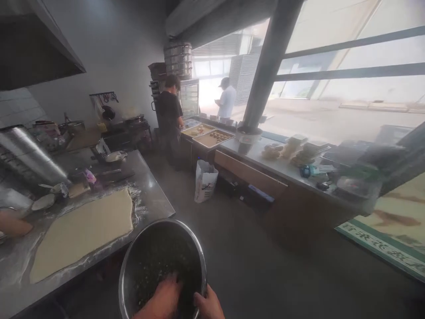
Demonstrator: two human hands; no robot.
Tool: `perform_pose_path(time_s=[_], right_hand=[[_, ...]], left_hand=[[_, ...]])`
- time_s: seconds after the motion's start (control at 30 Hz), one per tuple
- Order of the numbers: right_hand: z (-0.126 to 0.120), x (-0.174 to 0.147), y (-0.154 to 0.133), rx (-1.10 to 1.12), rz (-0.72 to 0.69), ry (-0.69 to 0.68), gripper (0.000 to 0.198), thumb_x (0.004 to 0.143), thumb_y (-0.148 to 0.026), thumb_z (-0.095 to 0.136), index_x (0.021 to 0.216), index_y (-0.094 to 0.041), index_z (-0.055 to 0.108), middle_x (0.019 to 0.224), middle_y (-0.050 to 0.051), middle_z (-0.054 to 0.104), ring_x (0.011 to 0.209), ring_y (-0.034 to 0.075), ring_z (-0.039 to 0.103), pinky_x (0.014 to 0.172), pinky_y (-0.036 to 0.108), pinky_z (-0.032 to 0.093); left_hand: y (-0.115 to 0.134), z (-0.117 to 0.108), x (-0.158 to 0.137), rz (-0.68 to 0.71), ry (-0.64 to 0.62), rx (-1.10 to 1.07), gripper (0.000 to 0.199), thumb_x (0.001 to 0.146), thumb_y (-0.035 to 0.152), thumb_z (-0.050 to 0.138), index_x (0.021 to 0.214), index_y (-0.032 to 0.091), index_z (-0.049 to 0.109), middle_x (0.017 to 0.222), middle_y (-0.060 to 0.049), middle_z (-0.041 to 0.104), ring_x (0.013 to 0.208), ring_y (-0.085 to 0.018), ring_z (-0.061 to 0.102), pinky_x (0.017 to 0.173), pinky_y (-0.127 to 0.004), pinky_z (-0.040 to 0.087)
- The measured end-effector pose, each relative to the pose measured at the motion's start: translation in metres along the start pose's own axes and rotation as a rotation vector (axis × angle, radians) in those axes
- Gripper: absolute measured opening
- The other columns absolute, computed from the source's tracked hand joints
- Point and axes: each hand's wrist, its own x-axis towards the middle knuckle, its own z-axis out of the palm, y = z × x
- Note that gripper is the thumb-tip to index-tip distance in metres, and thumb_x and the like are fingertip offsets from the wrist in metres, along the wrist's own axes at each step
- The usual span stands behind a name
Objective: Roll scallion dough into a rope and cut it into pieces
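Note:
A deep metal bowl tilts toward me at the bottom of the head view, beside the table corner. Inside lies a dark green chopped mixture with pale bits; it looks like cut greens. My left hand reaches down into the mixture, its fingers blurred and partly hidden there. With the thumb over the rim, my right hand grips the bowl's right side. A large rolled-out sheet of dough covers much of the floured metal table to the left.
Another person's forearm rests at the left table edge. A person in dark clothes stands by trays at the far counter; another in white is beyond it. A white sack stands on the floor.

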Motion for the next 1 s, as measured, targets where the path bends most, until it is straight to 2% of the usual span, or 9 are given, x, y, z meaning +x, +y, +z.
perform_pose_path(time_s=[0.13, 0.27, 0.37, 0.43, 0.53, 0.63, 0.77, 0.87, 1.0], right_hand=[[0.001, 0.006, 0.013, 0.039, 0.007, -0.032, 0.021, 0.061, -0.007, 0.057, 0.078, -0.015, 0.066, 0.06, -0.002, 0.058, 0.061, 0.018, 0.054, 0.057, 0.024, 0.042], [0.0, -0.002, 0.014, 0.037, 0.049, -0.018, 0.014, 0.059, -0.01, 0.058, 0.07, -0.017, 0.061, 0.058, -0.002, 0.055, 0.061, 0.018, 0.053, 0.057, 0.025, 0.041], [0.014, -0.011, 0.011, 0.024, 0.098, -0.021, 0.012, 0.061, -0.008, 0.056, 0.067, -0.019, 0.056, 0.055, -0.004, 0.05, 0.055, 0.015, 0.048, 0.051, 0.023, 0.036], [0.02, -0.018, 0.01, 0.022, 0.138, -0.048, 0.011, 0.064, -0.009, 0.053, 0.068, -0.02, 0.054, 0.054, -0.005, 0.048, 0.051, 0.014, 0.045, 0.046, 0.023, 0.032], [0.014, -0.021, 0.013, 0.013, 0.143, -0.062, 0.01, 0.067, -0.011, 0.053, 0.068, -0.02, 0.052, 0.056, -0.005, 0.047, 0.049, 0.013, 0.043, 0.044, 0.022, 0.028], [0.005, -0.016, 0.018, 0.0, 0.131, -0.018, 0.012, 0.067, -0.009, 0.054, 0.066, -0.02, 0.05, 0.056, -0.006, 0.043, 0.05, 0.011, 0.039, 0.046, 0.021, 0.03], [0.01, -0.011, 0.018, 0.032, 0.178, -0.045, 0.013, 0.065, -0.007, 0.052, 0.071, -0.019, 0.052, 0.058, -0.006, 0.044, 0.051, 0.011, 0.039, 0.049, 0.021, 0.033], [0.01, -0.013, 0.015, 0.034, 0.124, -0.104, 0.011, 0.065, -0.011, 0.051, 0.073, -0.02, 0.054, 0.059, -0.006, 0.044, 0.053, 0.012, 0.04, 0.05, 0.022, 0.032], [0.007, -0.014, 0.009, -0.033, 0.051, -0.067, 0.006, 0.066, -0.019, 0.052, 0.072, -0.02, 0.053, 0.061, -0.004, 0.045, 0.056, 0.014, 0.041, 0.051, 0.024, 0.033]], left_hand=[[-0.017, -0.012, 0.002, -0.091, 0.199, 0.114, 0.062, 0.084, 0.006, 0.05, 0.145, 0.015, 0.05, 0.155, -0.023, 0.039, 0.143, -0.037, 0.039, 0.114, -0.055, 0.039], [-0.008, 0.0, -0.015, 0.025, 0.097, 0.14, 0.054, 0.072, 0.015, 0.071, 0.126, 0.017, 0.064, 0.139, -0.02, 0.055, 0.129, -0.039, 0.051, 0.106, -0.059, 0.045], [-0.003, -0.014, -0.003, 0.327, 0.104, 0.198, 0.042, 0.086, 0.029, 0.063, 0.128, 0.025, 0.063, 0.15, -0.012, 0.048, 0.144, -0.03, 0.036, 0.124, -0.054, 0.022], [-0.018, -0.04, 0.01, 0.236, 0.149, 0.25, 0.039, 0.091, 0.028, 0.056, 0.13, 0.026, 0.062, 0.15, -0.012, 0.048, 0.148, -0.03, 0.03, 0.126, -0.055, 0.012], [-0.055, -0.065, 0.011, -0.005, 0.163, 0.246, 0.062, 0.079, 0.026, 0.07, 0.139, 0.02, 0.055, 0.15, -0.021, 0.044, 0.141, -0.041, 0.038, 0.114, -0.064, 0.032], [-0.065, -0.046, -0.01, -0.119, 0.101, 0.229, 0.084, 0.063, 0.023, 0.082, 0.141, 0.016, 0.052, 0.149, -0.026, 0.043, 0.132, -0.047, 0.048, 0.101, -0.059, 0.049], [-0.043, -0.004, -0.017, -0.038, 0.014, 0.187, 0.097, 0.054, 0.013, 0.082, 0.145, 0.023, 0.049, 0.155, -0.02, 0.039, 0.136, -0.04, 0.048, 0.105, -0.045, 0.051], [-0.039, -0.002, -0.01, -0.076, 0.084, 0.194, 0.088, 0.066, 0.006, 0.068, 0.149, 0.023, 0.042, 0.155, -0.021, 0.037, 0.138, -0.039, 0.045, 0.105, -0.049, 0.05], [-0.036, -0.008, -0.01, -0.055, 0.041, 0.181, 0.085, 0.055, 0.009, 0.077, 0.136, 0.016, 0.055, 0.14, -0.023, 0.051, 0.12, -0.04, 0.058, 0.097, -0.049, 0.054]])
